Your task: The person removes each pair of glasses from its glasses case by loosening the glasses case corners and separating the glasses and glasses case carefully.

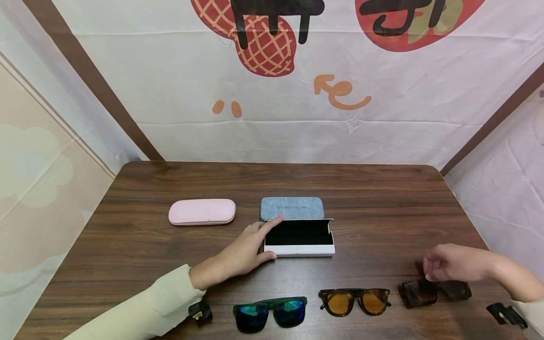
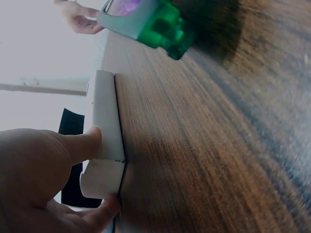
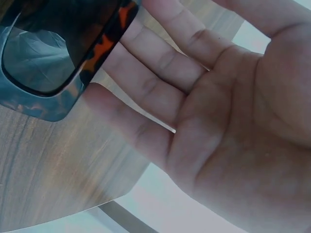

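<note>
A white glasses case with a black lining stands with its lid up near the middle of the table. My left hand grips its left end; in the left wrist view the thumb lies on its white side. On the right, my right hand pinches dark tortoiseshell sunglasses at their upper edge. The right wrist view shows the sunglasses' frame in front of the fingertips, while the thumb tip is out of that view.
Green-framed sunglasses with mirrored lenses and amber-lensed glasses lie along the near side. A blue case sits right behind the white one. To the left lies a pink case. Printed fabric hangs behind the table.
</note>
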